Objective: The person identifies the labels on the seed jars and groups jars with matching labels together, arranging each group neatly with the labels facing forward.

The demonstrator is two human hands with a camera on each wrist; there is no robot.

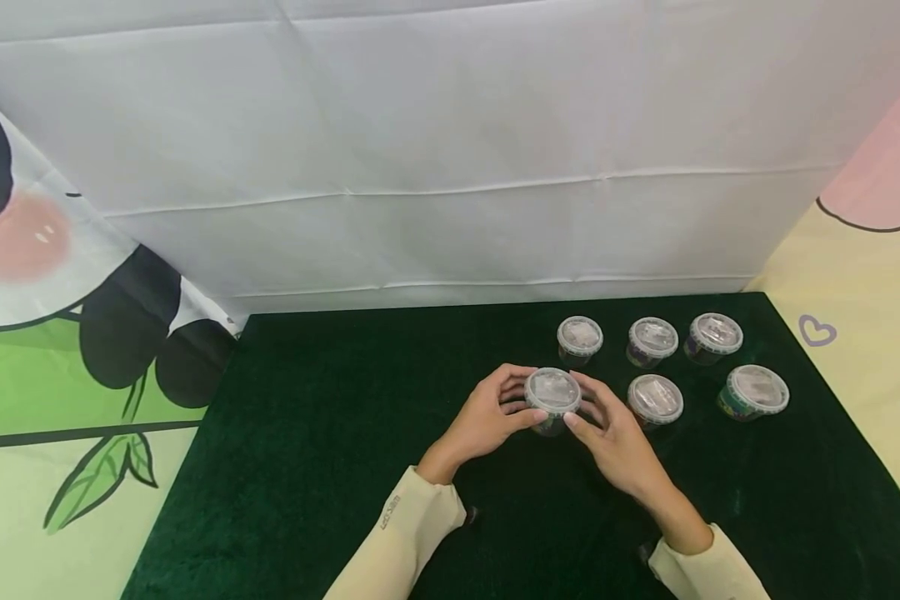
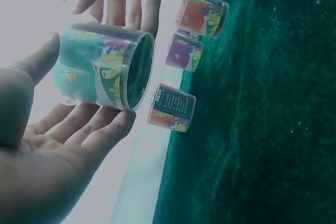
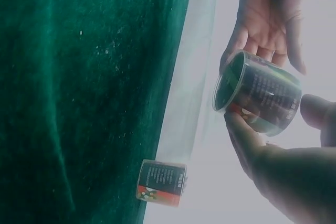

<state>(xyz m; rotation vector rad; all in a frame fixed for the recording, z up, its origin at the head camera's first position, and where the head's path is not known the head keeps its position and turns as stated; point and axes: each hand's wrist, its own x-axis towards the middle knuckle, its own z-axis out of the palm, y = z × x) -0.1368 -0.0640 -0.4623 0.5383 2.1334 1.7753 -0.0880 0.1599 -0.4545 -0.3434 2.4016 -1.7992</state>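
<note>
Between the fingers of the left hand [image 1: 486,419] and those of the right hand [image 1: 619,439], a clear lidded tub [image 1: 552,390] is held lid uppermost and off the desk [image 1: 330,433], its underside visible in both wrist views. Left fingers: curved along the tub's left and far side, slightly spread, with the thumb against the near wall. Right fingers: curved along the opposite side, also slightly spread, the thumb tip at the near wall close to the left thumb tip. Palms face inward toward each other; both forearms reach forward and converge on the tub. Cream sleeves [image 1: 401,533] leave both wrists bare, the left bearing dark lettering. The label within the grip shows turquoise artwork toward the left-wrist camera and a dark panel of small print toward the right-wrist camera. Five further tubs stand on the desk, all lidded: a first tub [image 1: 580,337] just beyond the fingertips; a second tub [image 1: 655,400] just right of the right fingers; a third tub [image 1: 652,340] and a fourth tub [image 1: 714,336] farther out, right of the fingers; a fifth tub [image 1: 755,391], green-labelled, well apart to their right. White cloth [image 1: 435,225] hangs beyond the fingers.
</note>
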